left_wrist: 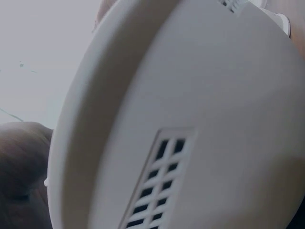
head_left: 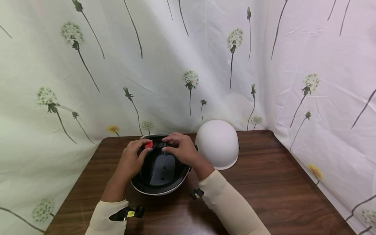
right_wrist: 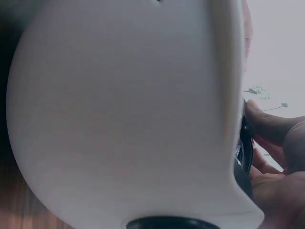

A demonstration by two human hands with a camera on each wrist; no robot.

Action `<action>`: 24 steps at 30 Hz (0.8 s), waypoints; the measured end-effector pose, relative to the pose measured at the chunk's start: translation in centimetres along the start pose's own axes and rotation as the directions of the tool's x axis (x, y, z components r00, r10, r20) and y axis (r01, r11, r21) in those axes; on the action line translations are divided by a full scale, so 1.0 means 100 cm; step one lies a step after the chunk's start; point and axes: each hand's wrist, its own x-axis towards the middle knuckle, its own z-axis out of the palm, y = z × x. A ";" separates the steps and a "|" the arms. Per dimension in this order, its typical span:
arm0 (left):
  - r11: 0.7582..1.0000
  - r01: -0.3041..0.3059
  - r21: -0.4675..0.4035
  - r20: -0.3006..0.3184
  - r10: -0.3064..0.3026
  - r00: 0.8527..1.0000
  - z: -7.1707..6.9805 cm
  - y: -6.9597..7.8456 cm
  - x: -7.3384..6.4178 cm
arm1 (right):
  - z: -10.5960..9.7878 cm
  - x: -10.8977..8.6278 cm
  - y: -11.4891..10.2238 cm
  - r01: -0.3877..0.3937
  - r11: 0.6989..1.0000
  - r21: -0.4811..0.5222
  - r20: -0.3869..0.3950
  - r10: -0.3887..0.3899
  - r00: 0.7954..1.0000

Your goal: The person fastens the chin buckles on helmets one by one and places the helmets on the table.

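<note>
A white helmet [head_left: 162, 169] lies upside down on the table, its black liner facing up. My left hand [head_left: 132, 158] pinches a red buckle piece [head_left: 148, 144] over the helmet's far side. From the right, my right hand [head_left: 183, 150] holds the black strap part [head_left: 160, 144] beside it between thumb and fingers. In the left wrist view the white shell [left_wrist: 228, 90] with its slotted vent [left_wrist: 162, 176] hides most of the left hand. The right wrist view shows the shell [right_wrist: 124, 119] with the right hand's thumb and fingers at its rim.
A second white helmet [head_left: 216, 143] sits dome up, close to the right of the first, near the table's back edge. The brown wooden table [head_left: 264, 182] backs onto a white curtain [head_left: 164, 65] printed with dandelions. Wrist cameras [head_left: 139, 211] stick out from both sleeves.
</note>
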 end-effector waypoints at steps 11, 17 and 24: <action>0.999 -0.044 -0.004 0.001 0.044 0.999 0.001 0.001 0.000 | 0.008 0.005 0.005 -0.026 1.000 -0.011 -0.015 0.026 1.000; 0.996 -0.086 -0.004 -0.016 0.086 0.996 0.002 0.002 0.000 | 0.010 0.006 0.005 -0.027 0.999 -0.028 -0.018 0.027 0.999; 0.996 -0.086 -0.008 -0.006 0.086 0.996 0.004 0.001 -0.001 | 0.013 0.007 0.005 -0.015 1.000 -0.010 -0.001 0.015 1.000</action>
